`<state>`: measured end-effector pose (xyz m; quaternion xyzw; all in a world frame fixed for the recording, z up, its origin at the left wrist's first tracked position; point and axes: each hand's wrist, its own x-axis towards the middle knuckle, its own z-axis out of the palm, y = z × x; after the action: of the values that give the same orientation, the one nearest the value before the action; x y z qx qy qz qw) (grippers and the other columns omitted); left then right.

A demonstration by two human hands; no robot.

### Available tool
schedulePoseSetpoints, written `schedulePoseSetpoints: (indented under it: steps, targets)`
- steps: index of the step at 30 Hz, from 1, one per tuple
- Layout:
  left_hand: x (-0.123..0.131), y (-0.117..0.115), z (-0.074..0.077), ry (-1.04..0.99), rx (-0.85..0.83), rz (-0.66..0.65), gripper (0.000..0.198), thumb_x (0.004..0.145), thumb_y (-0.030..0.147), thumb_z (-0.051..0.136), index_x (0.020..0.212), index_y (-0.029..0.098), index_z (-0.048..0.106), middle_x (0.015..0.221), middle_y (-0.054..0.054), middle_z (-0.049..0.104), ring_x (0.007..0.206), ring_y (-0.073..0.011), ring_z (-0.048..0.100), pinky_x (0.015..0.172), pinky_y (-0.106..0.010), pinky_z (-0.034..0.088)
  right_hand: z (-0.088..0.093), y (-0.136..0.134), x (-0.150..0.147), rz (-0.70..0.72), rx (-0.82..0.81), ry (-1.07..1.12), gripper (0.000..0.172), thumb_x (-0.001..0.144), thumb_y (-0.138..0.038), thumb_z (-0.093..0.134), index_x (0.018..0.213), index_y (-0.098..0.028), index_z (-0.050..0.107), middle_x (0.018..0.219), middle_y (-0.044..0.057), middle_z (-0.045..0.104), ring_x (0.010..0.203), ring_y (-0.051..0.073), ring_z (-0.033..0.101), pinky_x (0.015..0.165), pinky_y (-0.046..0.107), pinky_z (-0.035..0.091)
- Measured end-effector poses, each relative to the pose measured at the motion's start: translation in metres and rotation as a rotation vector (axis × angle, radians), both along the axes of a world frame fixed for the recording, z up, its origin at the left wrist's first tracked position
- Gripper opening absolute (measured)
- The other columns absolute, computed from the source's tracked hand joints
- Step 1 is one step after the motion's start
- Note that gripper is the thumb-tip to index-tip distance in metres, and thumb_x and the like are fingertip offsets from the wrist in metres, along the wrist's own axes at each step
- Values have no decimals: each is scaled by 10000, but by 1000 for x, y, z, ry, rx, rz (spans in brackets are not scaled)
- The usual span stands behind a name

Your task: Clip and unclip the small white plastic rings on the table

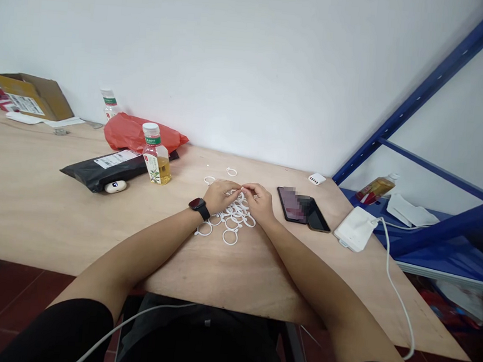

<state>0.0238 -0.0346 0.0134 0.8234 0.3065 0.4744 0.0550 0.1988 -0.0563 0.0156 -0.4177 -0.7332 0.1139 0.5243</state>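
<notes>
A loose pile of thin white plastic rings (233, 223), each with a small tab, lies on the wooden table in front of me. Over its far side my left hand (220, 195) and my right hand (259, 201) meet at the fingertips. Both are closed in a pinch, with a bit of a white ring showing between them; most of it is hidden by the fingers. A black watch (200, 207) is on my left wrist. Two single rings lie beyond the hands, one ring (231, 172) near the wall side and another ring (210, 180) by my left hand.
Left stand a tea bottle (157, 163), a black parcel (106, 169), a small white case (116, 186), a red bag (124, 130) and a carton (43, 98). Right lie two phones (292, 205), a white charger (355, 229) with cable and a blue rack (425, 78).
</notes>
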Motion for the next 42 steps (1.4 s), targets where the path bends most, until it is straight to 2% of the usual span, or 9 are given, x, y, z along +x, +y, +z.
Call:
schedulePoseSetpoints:
  steps: [10, 15, 17, 22, 25, 29, 33, 39, 42]
  targets:
    - [4, -2, 2, -32, -27, -6, 166, 903, 282, 570, 895, 199, 713, 909, -48, 754, 860, -183, 687, 833, -346, 490, 2, -2, -2, -18, 15, -39, 139, 904, -308, 554, 861, -208, 640, 842, 39, 670, 807, 184, 619, 771, 330, 497]
    - [-3, 5, 3, 54, -15, 23, 187, 903, 316, 572, 961, 207, 712, 975, -43, 744, 939, -196, 664, 912, -374, 448, -2, 0, 0, -50, 113, -97, 152, 941, -306, 507, 887, -214, 615, 870, 53, 656, 846, 197, 602, 782, 347, 490]
    - [-14, 14, 2, 58, -45, 150, 201, 894, 329, 580, 983, 212, 716, 1045, -57, 727, 1025, -220, 633, 970, -406, 415, -3, 1, 3, -46, 171, -157, 157, 951, -291, 488, 885, -220, 611, 871, 58, 652, 869, 208, 593, 807, 368, 482]
    - [-48, 37, -8, 119, -323, 647, 234, 845, 232, 574, 1010, 250, 739, 1277, -83, 617, 1204, -316, 509, 1014, -510, 343, -5, 3, 9, 24, 263, -279, 111, 927, -257, 516, 903, -226, 620, 897, 69, 640, 896, 223, 583, 826, 400, 478]
    - [-58, 43, -15, 209, -438, 721, 346, 821, 238, 589, 1144, 285, 705, 1363, -103, 542, 1257, -348, 448, 1017, -532, 328, -5, 3, 7, 17, 274, -284, 106, 921, -246, 521, 922, -226, 625, 917, 73, 637, 911, 222, 584, 830, 399, 484]
    - [-56, 45, -20, 302, -456, 685, 258, 836, 267, 579, 1032, 282, 745, 1365, -114, 538, 1282, -361, 418, 1014, -565, 313, -7, 4, 6, 20, 284, -285, 99, 915, -225, 528, 927, -218, 626, 929, 74, 638, 914, 216, 584, 834, 385, 485]
    - [-50, 43, -18, 246, -365, 579, 148, 826, 320, 628, 867, 243, 747, 1320, -101, 582, 1249, -335, 460, 1009, -553, 336, -9, 6, 8, -6, 275, -283, 106, 916, -224, 527, 932, -216, 632, 929, 75, 641, 915, 217, 586, 836, 382, 486]
    - [-23, 19, -4, 49, -2, 168, 116, 841, 285, 616, 827, 215, 708, 1265, -64, 631, 1161, -235, 559, 1025, -457, 403, -9, 7, 9, -45, 243, -277, 158, 927, -301, 556, 1007, -203, 651, 950, 77, 679, 905, 216, 616, 837, 377, 493]
    - [-9, 7, -1, 27, 75, 41, 138, 862, 296, 604, 804, 216, 701, 1210, -69, 665, 1132, -224, 581, 1003, -448, 431, -8, 6, 9, -27, 212, -275, 180, 945, -308, 532, 1017, -206, 662, 944, 69, 706, 885, 208, 638, 826, 368, 500]
